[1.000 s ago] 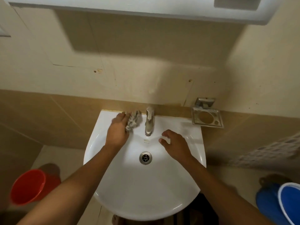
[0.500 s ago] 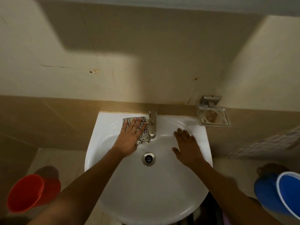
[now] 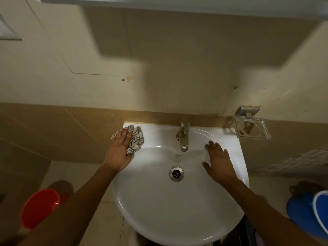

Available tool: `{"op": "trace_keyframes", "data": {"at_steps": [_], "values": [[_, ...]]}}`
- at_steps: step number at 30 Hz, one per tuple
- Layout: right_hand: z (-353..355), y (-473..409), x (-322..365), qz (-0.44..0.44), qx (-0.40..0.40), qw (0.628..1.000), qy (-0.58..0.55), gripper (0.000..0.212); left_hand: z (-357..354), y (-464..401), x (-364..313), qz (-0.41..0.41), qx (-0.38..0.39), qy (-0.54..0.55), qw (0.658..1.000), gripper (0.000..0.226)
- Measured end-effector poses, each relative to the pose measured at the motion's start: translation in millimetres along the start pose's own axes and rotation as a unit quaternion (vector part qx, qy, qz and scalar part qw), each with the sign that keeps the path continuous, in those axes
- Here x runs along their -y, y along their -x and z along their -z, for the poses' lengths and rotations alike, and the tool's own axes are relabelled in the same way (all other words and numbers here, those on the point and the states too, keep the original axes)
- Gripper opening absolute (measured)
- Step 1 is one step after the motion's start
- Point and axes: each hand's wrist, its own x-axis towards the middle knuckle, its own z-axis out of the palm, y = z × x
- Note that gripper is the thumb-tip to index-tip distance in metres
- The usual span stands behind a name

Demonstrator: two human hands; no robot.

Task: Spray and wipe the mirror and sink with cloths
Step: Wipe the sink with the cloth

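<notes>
A white round sink [image 3: 159, 213] hangs on the tiled wall, with a metal tap [image 3: 183, 139] at its back and a steel drain [image 3: 176, 174] in the bowl. My left hand [image 3: 119, 150] lies flat on a white cloth with dark stripes [image 3: 135, 139], pressing it on the sink's back left corner. My right hand [image 3: 219, 161] rests flat on the right rim with fingers spread, holding nothing. The bottom edge of the mirror cabinet [image 3: 177, 4] shows at the top.
A metal soap holder [image 3: 251, 127] sticks out of the wall right of the sink. A red bucket [image 3: 40, 207] stands on the floor at the lower left, a blue bucket [image 3: 308, 213] at the lower right.
My left hand has slid the cloth from beside the tap leftward to the sink's back left corner. My right hand stays flat on the right rim.
</notes>
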Motion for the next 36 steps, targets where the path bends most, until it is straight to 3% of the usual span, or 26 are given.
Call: {"op": "trace_keyframes", "data": {"at_steps": [6,12,16,21,26,31,36], "values": [[4,0,3,-0.007,0.005,1.000,-0.001,0.068,-14,1,-12,-0.004,-0.024,-0.058,0.998,0.083],[10,0,3,-0.009,0.025,1.000,0.002,0.071,-8,-38,-28,0.024,0.001,-0.068,0.997,0.088],[12,3,4,-0.019,0.049,0.999,0.000,0.074,-15,-29,-31,-0.022,-0.010,-0.091,0.996,0.085],[20,1,2,-0.008,0.064,0.998,0.001,0.075,-26,-31,-53,-0.076,-0.002,-0.070,0.995,0.086],[25,-2,-7,0.025,0.067,0.997,-0.004,0.072,-22,-50,-79,-0.037,0.020,-0.045,0.998,0.082],[26,0,-26,0.076,0.063,0.995,0.010,0.069,-36,-31,-112,-0.055,0.014,-0.022,0.998,0.090],[32,8,-57,0.086,0.063,0.993,0.045,0.067,-55,-3,-164,-0.050,0.000,-0.002,0.999,0.084]]}}
